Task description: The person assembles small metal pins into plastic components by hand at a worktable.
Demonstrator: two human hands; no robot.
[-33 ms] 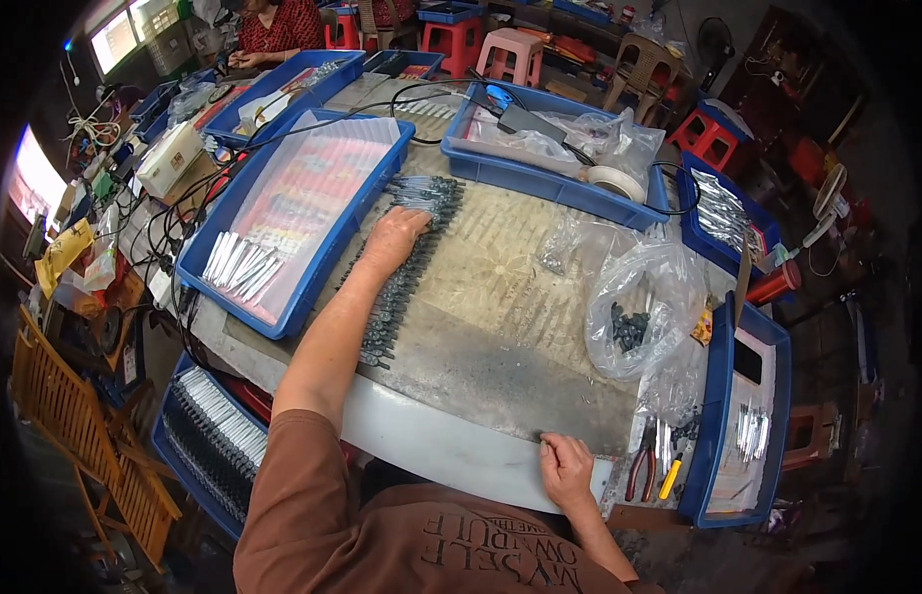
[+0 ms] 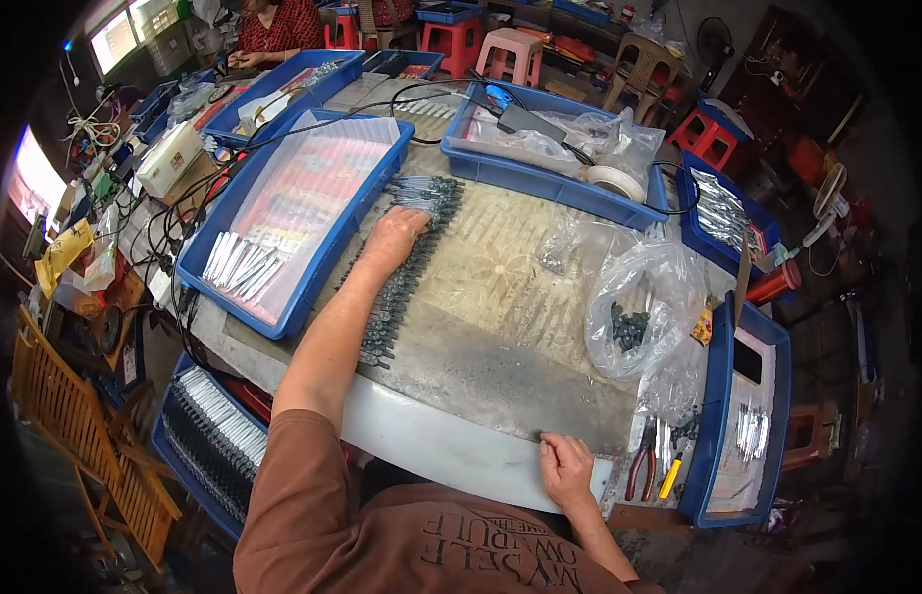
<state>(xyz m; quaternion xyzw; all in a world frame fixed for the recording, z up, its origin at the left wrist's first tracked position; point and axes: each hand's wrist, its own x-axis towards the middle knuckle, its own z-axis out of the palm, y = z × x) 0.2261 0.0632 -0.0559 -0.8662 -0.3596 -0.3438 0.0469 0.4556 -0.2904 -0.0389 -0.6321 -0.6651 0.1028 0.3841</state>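
Across the worktable, my left hand (image 2: 395, 242) reaches over a long row of thin metal rods with dark ends (image 2: 390, 315). Its fingers bend down together onto the upper part of the row, and their tips are partly hidden among the rods. At the table's near edge rests my right hand (image 2: 566, 467), with its fingers curled in and the thumb against them. Whatever may be between those fingertips is too small to make out. Just left of the row stands a blue tray (image 2: 301, 315) lined with a translucent sheet, where silvery strips (image 2: 241, 262) lie.
Clear plastic bag (image 2: 669, 287) with dark small parts (image 2: 629, 327) lies at right, above pliers (image 2: 641, 469) and a yellow-handled tool (image 2: 670, 477). Blue trays stand at the back (image 2: 550, 183) and right (image 2: 717, 416). A black cable (image 2: 397, 105) crosses the far side; another person (image 2: 278, 35) sits beyond.
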